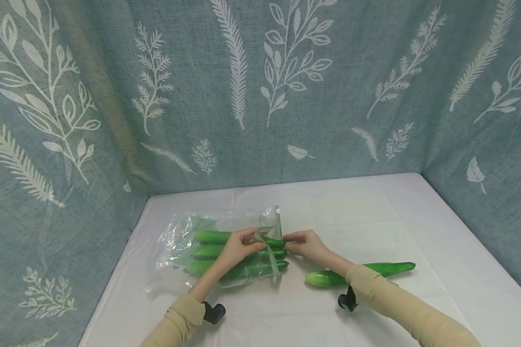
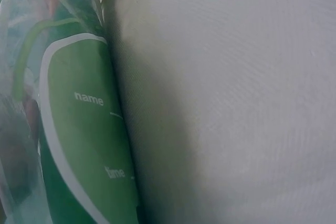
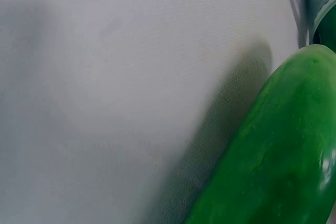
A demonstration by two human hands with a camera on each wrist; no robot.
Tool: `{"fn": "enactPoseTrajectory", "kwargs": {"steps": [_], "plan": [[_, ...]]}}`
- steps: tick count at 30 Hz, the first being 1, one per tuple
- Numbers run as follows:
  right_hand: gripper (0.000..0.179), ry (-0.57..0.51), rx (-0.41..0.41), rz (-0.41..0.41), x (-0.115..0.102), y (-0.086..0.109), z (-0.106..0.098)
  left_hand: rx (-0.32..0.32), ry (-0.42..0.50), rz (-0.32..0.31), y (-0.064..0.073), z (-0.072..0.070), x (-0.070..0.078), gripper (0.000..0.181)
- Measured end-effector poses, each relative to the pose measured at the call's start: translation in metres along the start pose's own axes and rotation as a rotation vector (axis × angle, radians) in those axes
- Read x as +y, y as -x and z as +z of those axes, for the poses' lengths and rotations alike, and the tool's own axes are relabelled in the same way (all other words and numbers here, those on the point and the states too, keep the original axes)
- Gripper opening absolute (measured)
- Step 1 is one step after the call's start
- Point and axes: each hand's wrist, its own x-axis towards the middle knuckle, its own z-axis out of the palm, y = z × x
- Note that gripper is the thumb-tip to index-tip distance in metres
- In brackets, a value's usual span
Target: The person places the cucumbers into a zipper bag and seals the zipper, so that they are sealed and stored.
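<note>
A clear plastic storage bag [image 1: 169, 255] lies on the table with three cucumbers inside, side by side. My left hand [image 1: 239, 248] is over the bag and pinches its lifted edge near the mouth. At that mouth, my right hand [image 1: 306, 245] pinches the tip of the farthest cucumber [image 1: 210, 237] between thumb and fingers. The middle cucumber [image 1: 208, 251] and nearest cucumber [image 1: 252, 270] have their tips close to the bag's opening. A green printed label [image 2: 86, 124] reading "name" and "time" fills part of the left wrist view.
A loose cucumber [image 1: 327, 278] lies on the white-covered table [image 1: 269, 318] beneath my right forearm; it also looms large in the right wrist view as a green cucumber [image 3: 283, 150]. Patterned blue-green curtains [image 1: 252, 144] enclose the table at the back and sides.
</note>
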Motion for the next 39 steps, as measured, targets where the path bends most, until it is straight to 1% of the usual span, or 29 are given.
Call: {"fn": "enactPoseTrajectory", "kwargs": {"steps": [8,11,13,17,20,23,30,33,36,39], "plan": [[0.040,0.009,-0.027,0.001,0.000,0.006,-0.008,0.010,-0.016,-0.007,-0.001,0.000,-0.003,0.051],[0.039,0.038,-0.046,0.001,0.000,0.009,-0.016,0.014,-0.021,-0.007,-0.001,0.001,-0.004,0.051],[0.038,0.079,-0.065,-0.006,0.000,0.012,-0.022,0.011,-0.016,-0.009,-0.001,0.001,-0.004,0.051],[0.036,0.156,-0.096,-0.003,-0.002,0.017,-0.039,-0.004,-0.001,0.012,-0.001,0.002,-0.004,0.049],[0.035,0.182,-0.107,0.011,-0.002,0.021,-0.050,-0.011,0.011,0.029,-0.001,0.002,-0.004,0.046],[0.035,0.201,-0.110,0.015,0.000,0.026,-0.061,-0.014,0.014,0.032,-0.001,0.002,-0.004,0.044],[0.039,0.178,-0.127,0.046,0.008,0.038,-0.086,-0.013,-0.010,0.039,-0.001,0.001,-0.007,0.043],[0.040,0.187,-0.140,0.050,0.011,0.045,-0.099,-0.008,-0.020,0.035,-0.001,0.001,-0.008,0.044],[0.040,0.187,-0.151,0.051,0.013,0.052,-0.111,-0.005,-0.019,0.032,-0.001,0.002,-0.007,0.045],[0.042,0.183,-0.158,0.053,0.016,0.060,-0.123,-0.013,-0.011,0.042,-0.001,0.001,-0.006,0.045]]}}
